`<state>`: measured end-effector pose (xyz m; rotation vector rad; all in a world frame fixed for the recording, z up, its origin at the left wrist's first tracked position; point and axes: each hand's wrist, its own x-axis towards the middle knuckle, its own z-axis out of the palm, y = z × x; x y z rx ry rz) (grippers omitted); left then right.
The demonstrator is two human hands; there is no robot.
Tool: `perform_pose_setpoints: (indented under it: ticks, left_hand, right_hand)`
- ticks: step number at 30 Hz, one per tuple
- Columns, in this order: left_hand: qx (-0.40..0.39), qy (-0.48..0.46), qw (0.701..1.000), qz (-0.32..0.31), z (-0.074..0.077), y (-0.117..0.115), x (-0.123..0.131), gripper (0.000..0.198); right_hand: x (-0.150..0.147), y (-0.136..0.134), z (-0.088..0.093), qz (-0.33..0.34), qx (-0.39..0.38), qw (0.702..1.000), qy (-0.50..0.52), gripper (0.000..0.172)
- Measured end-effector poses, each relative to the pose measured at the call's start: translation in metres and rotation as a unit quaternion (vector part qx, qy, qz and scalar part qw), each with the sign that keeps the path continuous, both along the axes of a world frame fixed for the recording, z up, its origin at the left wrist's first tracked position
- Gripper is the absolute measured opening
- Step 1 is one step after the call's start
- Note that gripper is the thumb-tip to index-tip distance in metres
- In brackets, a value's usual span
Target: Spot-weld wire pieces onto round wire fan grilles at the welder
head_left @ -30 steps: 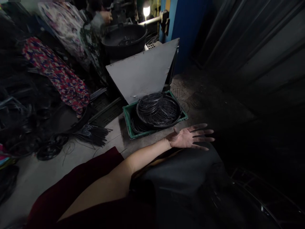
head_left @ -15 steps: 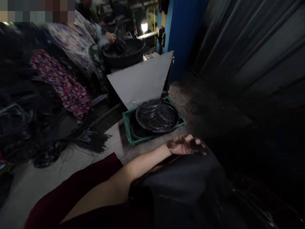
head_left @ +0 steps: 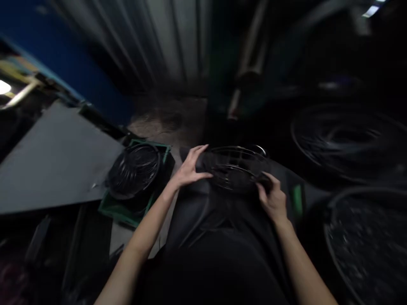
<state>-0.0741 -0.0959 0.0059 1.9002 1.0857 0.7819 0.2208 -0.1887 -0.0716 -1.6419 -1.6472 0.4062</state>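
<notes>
A dark round wire rack [head_left: 235,166], smeared by motion, is over my lap at the centre. Its right rim is in my right hand [head_left: 271,197], with the fingers closed on it. At the rack's left edge, my left hand [head_left: 192,167] has its thumb and fingers spread apart around the side; whether it presses on the rim I cannot tell. Dark cloth [head_left: 222,228] covers my lap below both hands.
To the left, a green crate [head_left: 122,214] holds a dark basin [head_left: 133,169] of wire rounds, beside a tilted grey board [head_left: 57,152]. On the right is a wide tub [head_left: 372,241] of dark contents, with a pile of dark round items [head_left: 346,140] behind it. Machinery [head_left: 251,67] stands ahead.
My view has swung right, so the crate and board now lie at the left. My left hand has come to the wire rack; my right hand and the rack have come into view.
</notes>
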Motion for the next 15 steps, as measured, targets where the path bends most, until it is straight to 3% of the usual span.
perform_pose_setpoints:
  ticks: [3,5,11,15]
  left_hand:
    - [0.082,0.137,0.983,-0.094,-0.01,0.016,0.025,0.107]
    - [0.107,0.17,0.972,-0.122,-0.012,0.022,0.042,0.107]
    - [0.116,0.163,0.97,-0.134,0.002,0.047,0.065,0.09]
    - [0.123,0.144,0.978,-0.086,-0.001,0.034,0.058,0.069]
  right_hand:
    - [0.012,-0.007,-0.012,-0.033,-0.007,0.999,0.023,0.037]
    - [0.011,-0.003,-0.016,-0.031,-0.001,0.999,0.036,0.037]
    - [0.011,0.003,-0.01,-0.01,0.037,0.998,0.057,0.035]
    - [0.012,0.004,0.007,0.022,0.046,0.998,0.044,0.032]
